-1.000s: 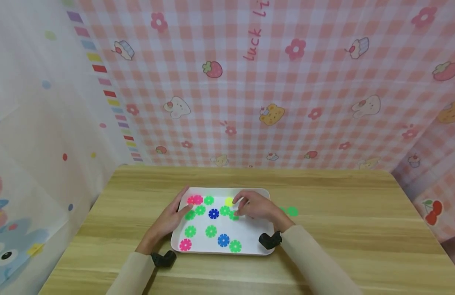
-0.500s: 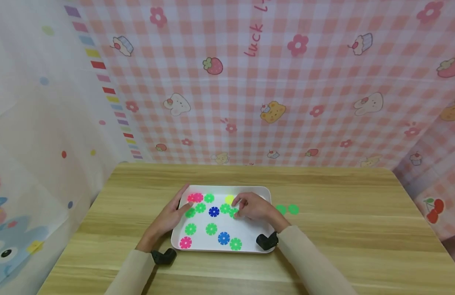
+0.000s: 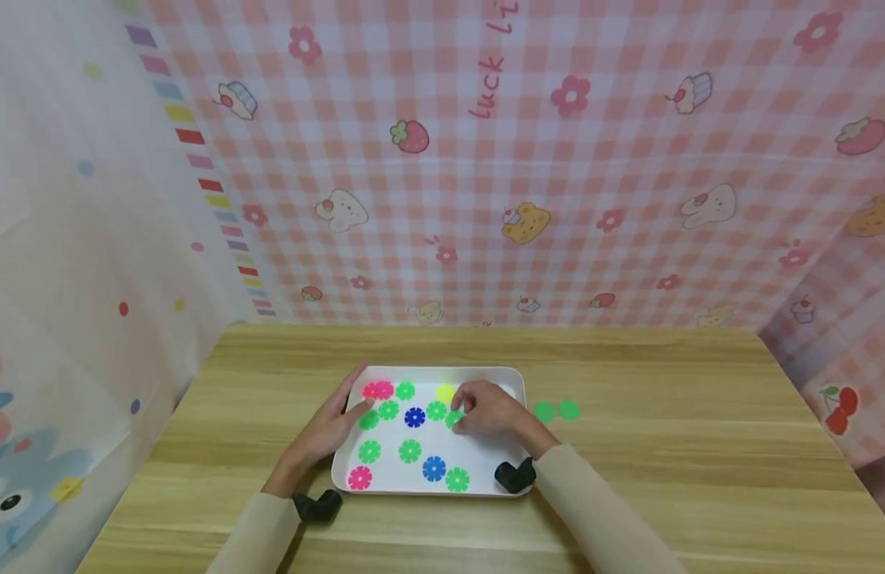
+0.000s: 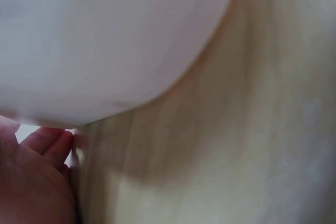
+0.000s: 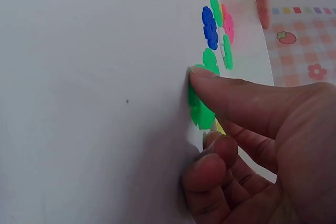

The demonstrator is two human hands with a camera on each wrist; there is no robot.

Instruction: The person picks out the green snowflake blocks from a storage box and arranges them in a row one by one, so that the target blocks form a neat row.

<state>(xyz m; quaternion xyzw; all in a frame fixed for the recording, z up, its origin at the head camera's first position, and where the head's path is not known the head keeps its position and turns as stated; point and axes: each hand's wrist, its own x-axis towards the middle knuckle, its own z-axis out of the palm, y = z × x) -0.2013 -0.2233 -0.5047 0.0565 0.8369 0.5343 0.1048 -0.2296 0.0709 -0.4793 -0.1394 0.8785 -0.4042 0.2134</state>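
My left hand (image 3: 326,426) grips the left side of a white tray (image 3: 485,462), thumb over the rim and fingers outside. In the left wrist view, fingers (image 4: 44,140) reach up against the tray's pale outer wall (image 4: 115,40). My right hand (image 3: 494,410) is low inside the tray's right half. Its thumb and forefinger pinch a green snowflake disc (image 5: 203,111) by the edges, the other fingers curled beneath. Beside that disc lie a yellow disc (image 3: 445,392) and another green disc (image 3: 436,410). The right hand partly covers the pinched disc in the head view.
More snowflake discs lie in the tray, including a dark blue one (image 3: 414,418), a lighter blue one (image 3: 434,469) and a pink one (image 3: 359,478). Two green discs (image 3: 556,410) rest on the wooden table (image 3: 665,462), right of the tray. Patterned cloth (image 3: 485,159) hangs behind.
The right wrist has shifted slightly left, uncovering the two green discs outside the tray. The right forefinger has drawn in toward the thumb at the green disc. The left hand keeps its place.
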